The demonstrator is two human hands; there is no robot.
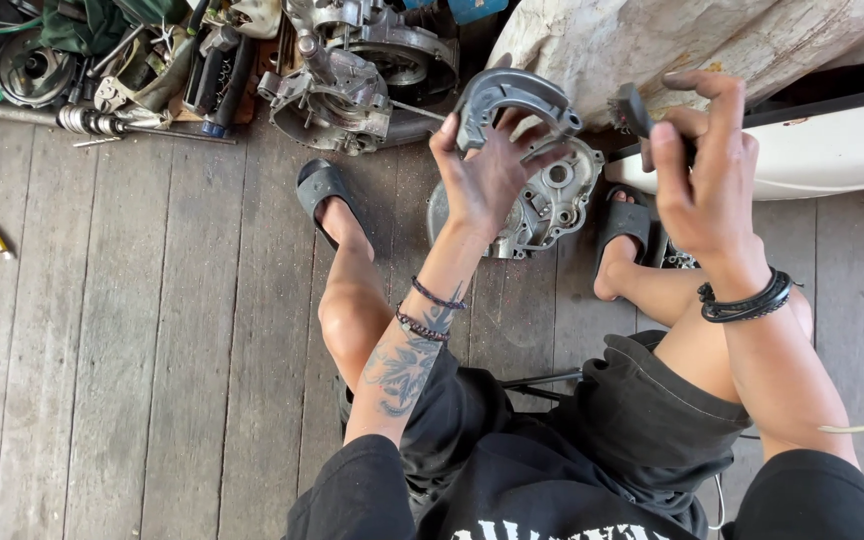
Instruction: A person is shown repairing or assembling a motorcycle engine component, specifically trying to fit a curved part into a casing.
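While seated above plank floor (152,330), person lifts curved grey metal cover (508,102), left hand (487,175) fingers clamped on it, over silver engine casing (542,205). Right hand (702,170) pinches small dark part (634,110). Judged inspection stage; next move likely needs careful alignment.

Weathered grey plank floor (152,350) in daylight, engine parts (352,80) piled along its far edge.
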